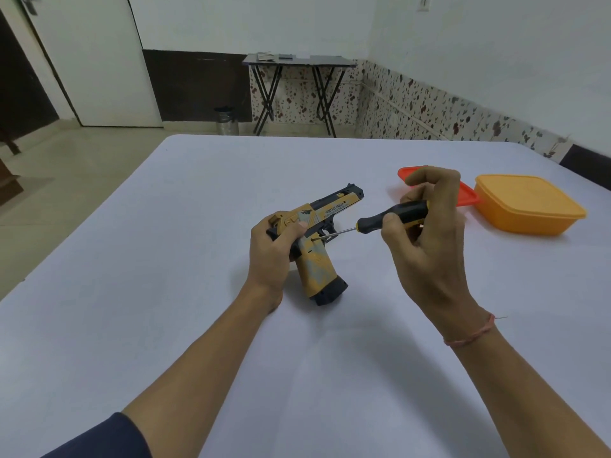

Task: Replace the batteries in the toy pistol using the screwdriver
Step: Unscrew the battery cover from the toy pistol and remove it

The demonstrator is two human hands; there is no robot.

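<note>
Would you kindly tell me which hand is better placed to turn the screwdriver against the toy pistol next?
Right. The right hand already grips the screwdriver, whose tip sits at the side of the toy pistol, near the trigger. The left hand is occupied gripping the toy pistol to steady it.

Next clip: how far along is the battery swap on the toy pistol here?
Early. Done: the left hand grips the toy pistol and the right hand holds the screwdriver. In hand: the tip sits at a screw on the pistol's grip. Left: the grip looks closed and no batteries are in view, so opening, swapping and refastening all remain.
</note>
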